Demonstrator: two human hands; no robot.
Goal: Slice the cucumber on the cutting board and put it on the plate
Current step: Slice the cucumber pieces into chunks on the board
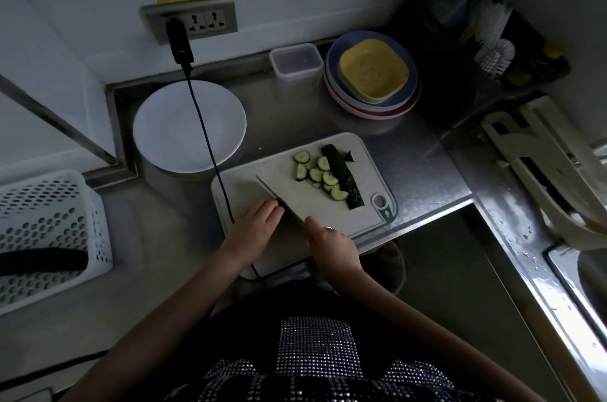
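Note:
A white cutting board (256, 181) lies on the steel counter. On its right part lies a long dark cucumber half (343, 176), with several half-round slices (323, 176) beside it on the left and a small end piece (349, 156) at the top. My right hand (331, 245) grips the handle of a knife (276, 196) whose blade points up-left over the board. My left hand (254, 227) lies with straight fingers against the blade's left side. A white plate (189, 125) stands empty to the upper left of the board.
A black cable (207, 138) runs from the wall socket across the plate and board. A white perforated basket (49, 234) stands at the left. Stacked coloured plates (372, 76) and a clear container (296, 59) sit behind the board. A sink edge (525, 237) is at the right.

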